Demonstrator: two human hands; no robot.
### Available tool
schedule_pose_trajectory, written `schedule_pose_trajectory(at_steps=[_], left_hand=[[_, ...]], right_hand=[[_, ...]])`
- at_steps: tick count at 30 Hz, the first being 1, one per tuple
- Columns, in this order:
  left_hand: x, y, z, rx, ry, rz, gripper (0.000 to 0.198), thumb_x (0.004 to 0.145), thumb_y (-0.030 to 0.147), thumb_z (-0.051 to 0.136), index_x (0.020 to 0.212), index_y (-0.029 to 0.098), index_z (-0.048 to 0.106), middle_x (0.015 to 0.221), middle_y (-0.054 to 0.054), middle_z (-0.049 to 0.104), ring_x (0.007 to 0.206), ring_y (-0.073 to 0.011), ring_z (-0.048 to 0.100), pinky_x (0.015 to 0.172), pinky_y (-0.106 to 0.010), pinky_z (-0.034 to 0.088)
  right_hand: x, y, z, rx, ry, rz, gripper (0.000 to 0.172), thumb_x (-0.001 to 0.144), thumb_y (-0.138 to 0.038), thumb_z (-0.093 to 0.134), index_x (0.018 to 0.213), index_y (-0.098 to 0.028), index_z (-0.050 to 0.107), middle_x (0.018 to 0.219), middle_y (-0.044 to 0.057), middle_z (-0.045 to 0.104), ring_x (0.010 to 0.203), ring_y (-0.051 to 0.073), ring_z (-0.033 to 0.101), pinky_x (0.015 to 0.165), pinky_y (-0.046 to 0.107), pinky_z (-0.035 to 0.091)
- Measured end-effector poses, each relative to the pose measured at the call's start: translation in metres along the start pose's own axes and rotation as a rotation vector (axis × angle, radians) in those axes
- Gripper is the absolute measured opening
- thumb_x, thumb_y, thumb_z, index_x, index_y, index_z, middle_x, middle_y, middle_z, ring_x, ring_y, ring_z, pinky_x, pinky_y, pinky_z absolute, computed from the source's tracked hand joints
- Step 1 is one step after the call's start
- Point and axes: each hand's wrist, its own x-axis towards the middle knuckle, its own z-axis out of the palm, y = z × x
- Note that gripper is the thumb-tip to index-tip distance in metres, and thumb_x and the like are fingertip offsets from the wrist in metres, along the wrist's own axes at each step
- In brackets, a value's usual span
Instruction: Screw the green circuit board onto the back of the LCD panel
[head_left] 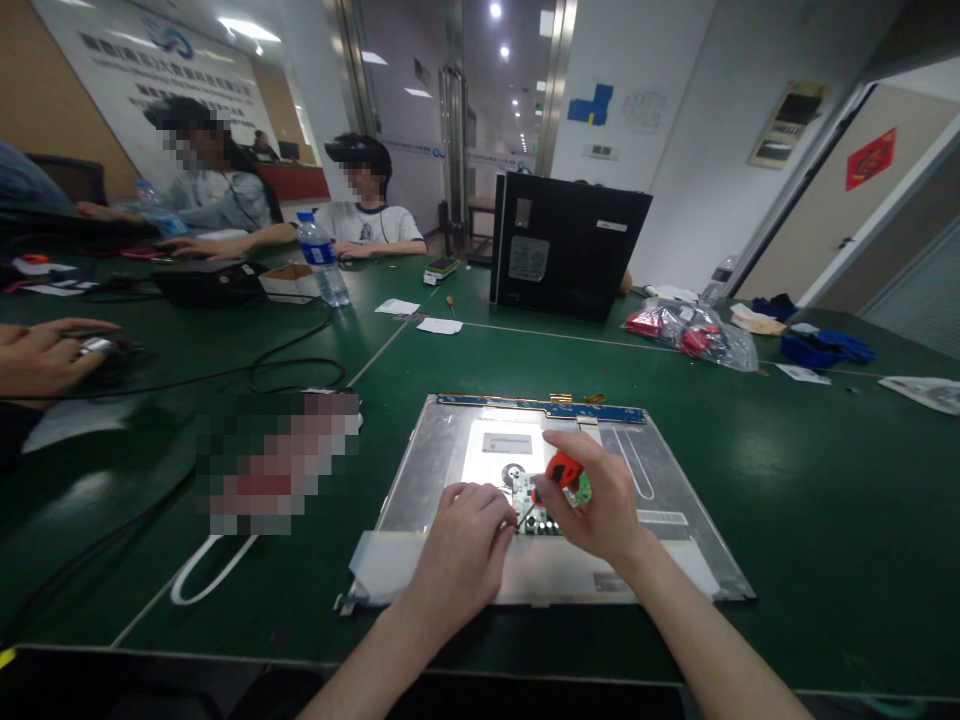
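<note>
Bench (817, 520), near edge: right hand (604, 495) gripping screwdriver (564, 468) over board (582, 488), left hand (469, 530) probably guiding (can't tell its grip); next twist's needing steadiness.

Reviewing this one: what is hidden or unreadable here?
Head view: board, partly hidden by right hand and screwdriver.
Head view: print on label, too small.
Head view: anything left hand may hold, hidden by the hand itself.
Head view: co-worker's hand, cut off by left edge.

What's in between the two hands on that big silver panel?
The head view shows the thin shaft of the orange screwdriver slanting from the right hand toward the left hand, with part of a circuit board beneath.
</note>
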Motion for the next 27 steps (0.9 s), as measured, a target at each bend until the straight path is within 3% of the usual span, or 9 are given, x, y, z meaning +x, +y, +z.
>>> schedule_pose_trajectory(at_steps=[6,14,23,27], left_hand=[[-0.0011,-0.0002,0.0009,0.003,0.000,0.004,0.016,0.080,0.006,0.049,0.080,0.019,0.057,0.084,-0.001,0.061,0.085,-0.0193,0.054,0.084,-0.038,0.036],[-0.0005,-0.0011,0.0008,0.003,-0.001,0.003,0.015,0.079,0.006,0.050,0.079,0.019,0.057,0.084,-0.001,0.061,0.084,-0.0190,0.055,0.083,-0.038,0.036],[-0.0002,-0.0011,0.0012,0.010,0.015,0.019,0.015,0.080,0.006,0.049,0.079,0.019,0.057,0.083,-0.001,0.060,0.083,-0.0187,0.055,0.083,-0.038,0.036],[-0.0001,-0.0016,0.0012,0.006,0.007,0.009,0.016,0.081,0.006,0.049,0.080,0.019,0.057,0.084,-0.001,0.060,0.084,-0.0188,0.055,0.084,-0.038,0.036]], right_hand=[[-0.0030,0.0017,-0.0026,0.141,-0.074,0.012,0.051,0.081,-0.015,0.045,0.131,-0.020,0.037,0.084,0.002,0.059,0.058,0.013,0.053,0.052,0.027,0.044],[-0.0004,-0.0011,0.0010,-0.043,0.017,-0.014,0.043,0.083,-0.019,0.053,0.124,-0.023,0.041,0.072,-0.003,0.058,0.056,0.012,0.054,0.047,0.024,0.042],[-0.0023,0.0019,-0.0022,0.131,-0.056,0.009,0.050,0.083,-0.017,0.043,0.133,-0.019,0.036,0.081,0.001,0.059,0.058,0.013,0.053,0.051,0.026,0.044],[-0.0020,0.0012,-0.0010,0.071,-0.032,0.014,0.049,0.082,-0.016,0.046,0.130,-0.020,0.038,0.074,-0.001,0.057,0.055,0.012,0.051,0.048,0.025,0.042]])
